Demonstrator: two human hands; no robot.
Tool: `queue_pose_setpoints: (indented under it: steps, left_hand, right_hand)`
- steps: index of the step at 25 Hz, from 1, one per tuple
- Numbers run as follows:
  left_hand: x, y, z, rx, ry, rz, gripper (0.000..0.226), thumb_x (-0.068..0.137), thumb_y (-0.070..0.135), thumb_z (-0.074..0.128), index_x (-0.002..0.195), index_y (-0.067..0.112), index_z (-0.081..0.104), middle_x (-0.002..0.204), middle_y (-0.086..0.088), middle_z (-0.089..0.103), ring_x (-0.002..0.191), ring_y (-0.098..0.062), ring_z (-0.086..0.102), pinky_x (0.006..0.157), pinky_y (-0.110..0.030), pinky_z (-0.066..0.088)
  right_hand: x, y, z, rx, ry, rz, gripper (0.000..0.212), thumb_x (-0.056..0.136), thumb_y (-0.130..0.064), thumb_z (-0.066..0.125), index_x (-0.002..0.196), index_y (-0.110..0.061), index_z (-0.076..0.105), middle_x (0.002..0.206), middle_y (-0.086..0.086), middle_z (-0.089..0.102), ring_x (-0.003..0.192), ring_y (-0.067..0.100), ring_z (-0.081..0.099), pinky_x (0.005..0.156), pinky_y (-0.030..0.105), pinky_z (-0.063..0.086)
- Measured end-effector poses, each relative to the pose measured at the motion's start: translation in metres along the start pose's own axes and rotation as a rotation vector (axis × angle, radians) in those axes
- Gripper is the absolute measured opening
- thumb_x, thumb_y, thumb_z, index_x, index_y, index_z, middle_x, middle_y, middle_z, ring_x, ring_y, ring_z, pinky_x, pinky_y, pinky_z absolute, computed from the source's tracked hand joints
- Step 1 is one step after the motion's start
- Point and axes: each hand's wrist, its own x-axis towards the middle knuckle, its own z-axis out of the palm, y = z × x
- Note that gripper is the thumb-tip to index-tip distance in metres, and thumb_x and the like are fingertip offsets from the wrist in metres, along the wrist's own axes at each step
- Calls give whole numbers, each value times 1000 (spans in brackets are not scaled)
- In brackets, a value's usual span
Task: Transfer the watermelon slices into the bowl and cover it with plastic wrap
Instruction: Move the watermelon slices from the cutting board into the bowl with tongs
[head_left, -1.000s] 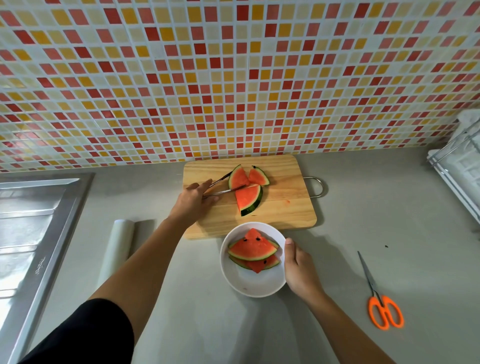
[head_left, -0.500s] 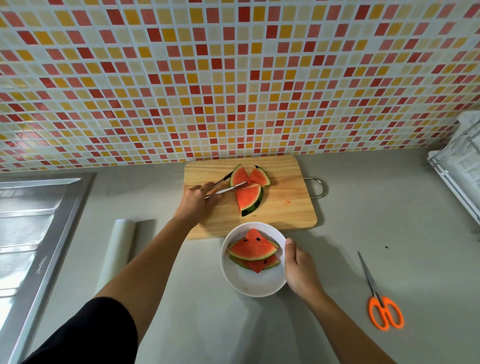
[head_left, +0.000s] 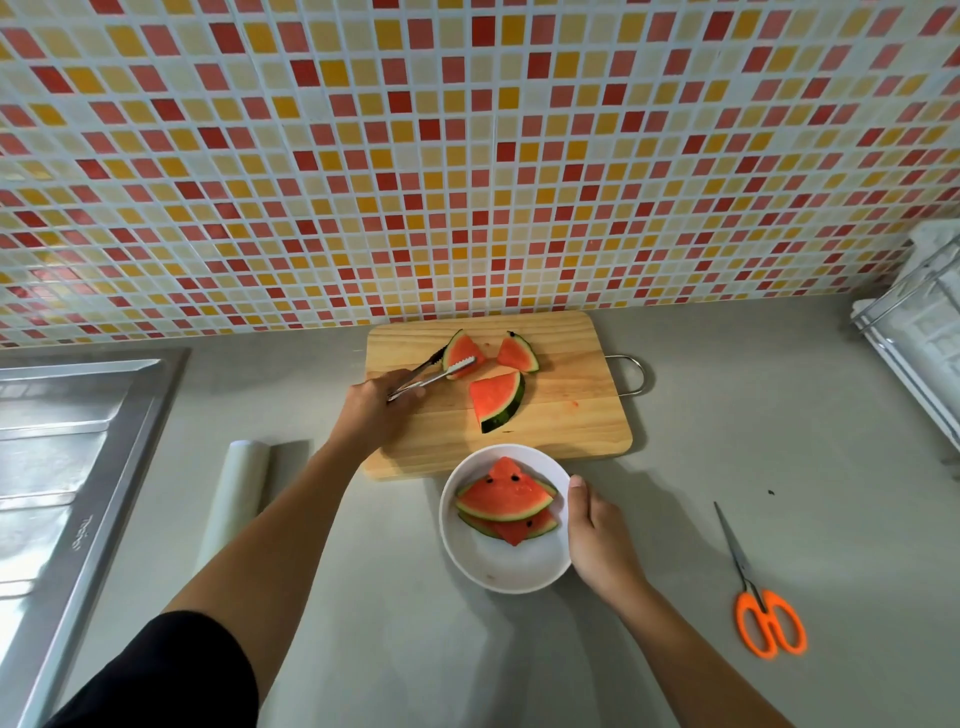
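Observation:
Three watermelon slices lie on the wooden cutting board (head_left: 571, 415): a far left slice (head_left: 460, 349), a far right slice (head_left: 518, 354) and a larger near slice (head_left: 496, 400). My left hand (head_left: 376, 410) grips metal tongs (head_left: 434, 375), whose jaws close on the far left slice. A white bowl (head_left: 498, 564) in front of the board holds two stacked slices (head_left: 504, 501). My right hand (head_left: 597, 540) holds the bowl's right rim. A roll of plastic wrap (head_left: 236, 499) lies on the counter to the left.
Orange-handled scissors (head_left: 758, 603) lie on the grey counter at the right. A steel sink (head_left: 57, 467) fills the left side. A dish rack (head_left: 919, 343) stands at the far right, and a tiled wall rises behind the board.
The tongs have closed on the far left slice and drawn it a little away from the other two. My right hand and the bowl have stayed put.

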Motion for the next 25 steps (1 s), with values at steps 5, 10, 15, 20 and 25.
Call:
queue_pose_setpoints:
  steps: [5,10,15,20,25]
  left_hand:
    - [-9,-14,-13,-258,-66,-73,47,86,50,57,123,21,62,116,-4,61,104,-22,55,79,-27,45]
    - [-30,-8,-35,-242,-47,71,34,87,41,60,112,19,67,84,8,63,75,-9,54,67,-27,42]
    - [-82,6,-52,-166,-104,282,31,85,45,57,111,30,66,69,28,60,57,3,49,55,-10,38]
    - [-133,4,-37,-42,-198,418,38,82,37,64,119,26,64,91,23,68,82,4,59,70,-12,43]
    - [-156,10,-13,310,-223,657,45,86,32,65,128,20,57,78,1,52,68,-17,53,68,-30,47]
  right_hand:
    - [1,-2,0,-21,-2,-2,42,99,-31,29,60,-29,43,59,-11,52,60,-2,50,51,11,31]
    - [1,-1,0,-26,-3,-17,43,99,-31,28,58,-27,42,58,-9,51,59,1,49,51,16,31]
    - [2,0,1,-36,9,-15,46,99,-33,27,56,-24,44,56,-7,51,57,2,49,49,17,31]
    - [3,0,-1,-21,-26,11,46,98,-36,25,61,-24,50,63,-10,55,64,10,53,56,24,37]
    - [6,0,-4,-10,-73,32,43,98,-40,24,71,-21,52,75,1,57,78,23,54,68,30,36]
